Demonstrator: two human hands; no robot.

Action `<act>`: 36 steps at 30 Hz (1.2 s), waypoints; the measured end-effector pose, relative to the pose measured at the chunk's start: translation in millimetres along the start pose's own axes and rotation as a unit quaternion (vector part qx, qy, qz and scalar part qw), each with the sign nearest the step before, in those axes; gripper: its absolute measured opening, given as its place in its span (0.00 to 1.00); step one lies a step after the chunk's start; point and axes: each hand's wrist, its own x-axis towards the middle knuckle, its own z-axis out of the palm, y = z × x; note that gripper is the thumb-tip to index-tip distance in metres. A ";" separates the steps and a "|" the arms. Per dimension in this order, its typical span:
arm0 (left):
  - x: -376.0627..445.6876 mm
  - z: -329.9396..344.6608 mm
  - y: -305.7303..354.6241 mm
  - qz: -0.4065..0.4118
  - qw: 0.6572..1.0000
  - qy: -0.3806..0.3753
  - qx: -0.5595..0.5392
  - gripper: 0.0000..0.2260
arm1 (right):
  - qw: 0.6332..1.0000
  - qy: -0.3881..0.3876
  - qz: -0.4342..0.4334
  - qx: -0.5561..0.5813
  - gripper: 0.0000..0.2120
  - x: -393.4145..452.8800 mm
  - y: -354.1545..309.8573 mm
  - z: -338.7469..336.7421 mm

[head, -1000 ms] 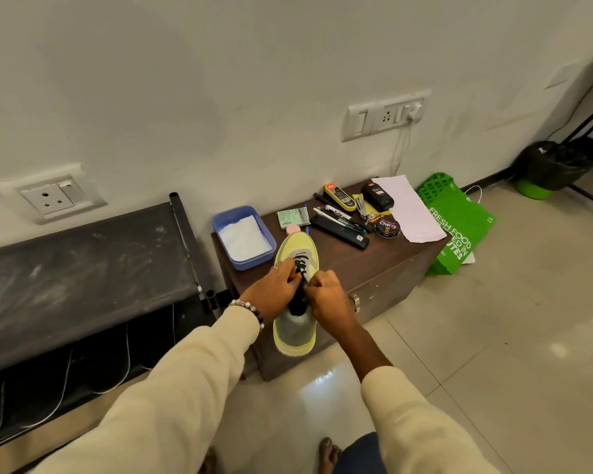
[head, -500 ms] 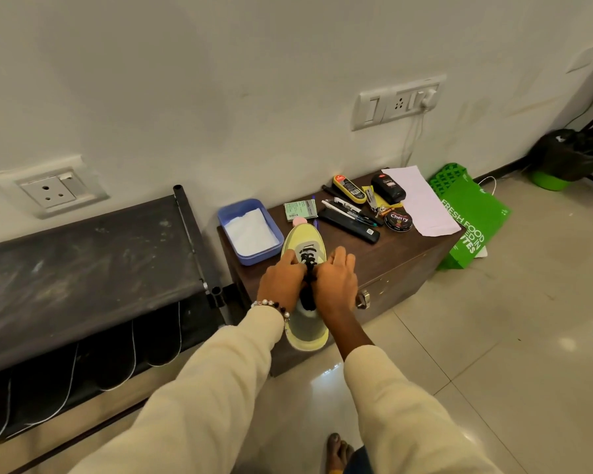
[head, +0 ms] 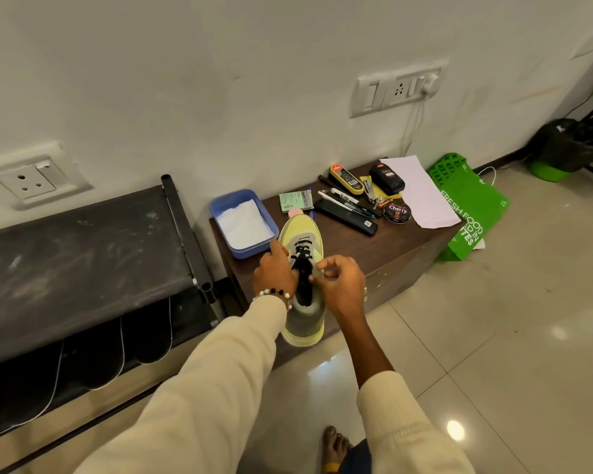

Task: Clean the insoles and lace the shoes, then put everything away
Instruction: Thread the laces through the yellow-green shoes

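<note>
Both hands parted, right hand (head: 343, 285) lifted off shoe (head: 302, 268)

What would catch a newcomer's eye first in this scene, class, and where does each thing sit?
The yellow shoe stands out, resting on the brown cabinet with its heel over the front edge, while the left hand and right hand work its black lace. Next comes the bright green bag on the floor at the cabinet's right end, then the blue tray beside the shoe's toe.
</note>
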 end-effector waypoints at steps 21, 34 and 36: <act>-1.3 6.1 5.4 -0.145 0.986 -0.054 0.057 0.18 | 0.973 -0.044 0.205 -0.099 0.22 10.6 -17.8 18.9; -52.9 -27.5 -1.4 -0.096 0.989 -0.092 -0.071 0.24 | 0.978 -0.012 0.172 -0.115 0.12 -42.3 -36.3 -11.3; -69.2 -42.0 3.5 -0.080 0.990 -0.072 -0.087 0.24 | 0.982 -0.004 0.156 -0.111 0.11 -53.5 -50.4 -23.3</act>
